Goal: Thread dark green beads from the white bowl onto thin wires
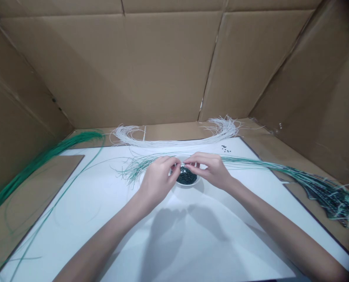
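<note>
A small white bowl [195, 182] of tiny dark beads [186, 177] sits mid-table. My left hand [157, 181] hovers at the bowl's left rim, thumb and forefinger pinched together on something too small to make out. My right hand [211, 168] is over the bowl's right rim, fingers also pinched, apparently on a thin strand. The two pinches almost meet above the beads. A bundle of pale green strands [250, 162] runs under my hands from left to right, ending in beaded lengths [330, 196] at the right edge.
A curved bundle of white strands [174, 141] lies behind the bowl. Green strands [39, 160] trail down the left side. Several loose beads [225, 149] lie on the white sheet [110, 203]. Cardboard walls [162, 66] enclose the table on three sides.
</note>
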Demonstrator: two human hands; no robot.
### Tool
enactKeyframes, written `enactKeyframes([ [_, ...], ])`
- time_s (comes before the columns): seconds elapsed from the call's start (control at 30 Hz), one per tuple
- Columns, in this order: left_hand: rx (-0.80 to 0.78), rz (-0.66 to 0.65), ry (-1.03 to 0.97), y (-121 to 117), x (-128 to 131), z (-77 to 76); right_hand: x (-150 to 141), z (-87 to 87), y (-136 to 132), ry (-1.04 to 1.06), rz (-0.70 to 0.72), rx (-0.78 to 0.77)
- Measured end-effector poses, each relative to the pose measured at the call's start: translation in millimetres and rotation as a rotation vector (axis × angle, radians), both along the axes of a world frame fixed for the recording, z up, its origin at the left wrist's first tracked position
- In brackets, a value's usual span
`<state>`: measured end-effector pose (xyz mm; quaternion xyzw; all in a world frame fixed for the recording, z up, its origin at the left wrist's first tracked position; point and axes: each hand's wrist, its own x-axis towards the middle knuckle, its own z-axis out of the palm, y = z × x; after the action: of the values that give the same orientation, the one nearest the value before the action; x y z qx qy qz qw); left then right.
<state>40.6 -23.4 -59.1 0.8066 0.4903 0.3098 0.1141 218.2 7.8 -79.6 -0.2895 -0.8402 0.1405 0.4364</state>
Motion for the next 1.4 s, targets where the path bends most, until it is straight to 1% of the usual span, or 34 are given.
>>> enactKeyframes([
  [0.3, 0.009, 0.008, 0.001, 0.2, 1.0, -1.8, -0.4, -3.1, -1.2, -0.011, -0.011, 0.031],
  [0.47, -0.021, 0.005, -0.023, -1.6, 2.7, -4.5, -1.2, -1.8, -3.6, -0.009, 0.006, 0.023],
  [0.53, -0.052, -0.006, -0.065, -2.1, 3.2, -3.9, -2.0, -0.8, -3.9, -0.002, 0.001, -0.005],
  [0.63, -0.145, -0.023, -0.145, -1.4, 3.6, -0.8, -2.8, 0.5, -3.5, 0.020, -0.035, -0.053],
  [0.73, -0.239, 0.010, -0.212, 1.3, 2.4, 0.9, -2.2, 1.8, -2.8, 0.041, -0.074, -0.083],
  [0.8, -0.266, 0.032, -0.287, 4.2, 0.3, -0.4, -0.8, 2.7, -2.3, 0.049, -0.092, -0.114],
  [0.9, -0.252, 0.029, -0.427, 9.1, -3.4, -4.5, 1.9, 3.8, -0.8, 0.061, -0.113, -0.177],
  [0.97, -0.250, 0.005, -0.473, 11.9, -5.2, -7.1, 3.4, 4.3, 0.3, 0.064, -0.116, -0.213],
  [1.07, -0.261, -0.037, -0.472, 13.6, -5.3, -9.8, 3.6, 4.9, 1.1, 0.069, -0.112, -0.254],
  [1.2, -0.225, -0.053, -0.448, 11.1, -2.1, -12.3, 0.0, 4.5, -0.9, 0.076, -0.097, -0.296],
  [1.3, -0.208, -0.052, -0.433, 9.3, -1.0, -13.2, -2.2, 3.6, -2.4, 0.083, -0.082, -0.316],
  [1.4, -0.201, -0.012, -0.442, 10.9, -2.9, -12.5, -1.4, 2.7, -1.1, 0.082, -0.071, -0.368],
])
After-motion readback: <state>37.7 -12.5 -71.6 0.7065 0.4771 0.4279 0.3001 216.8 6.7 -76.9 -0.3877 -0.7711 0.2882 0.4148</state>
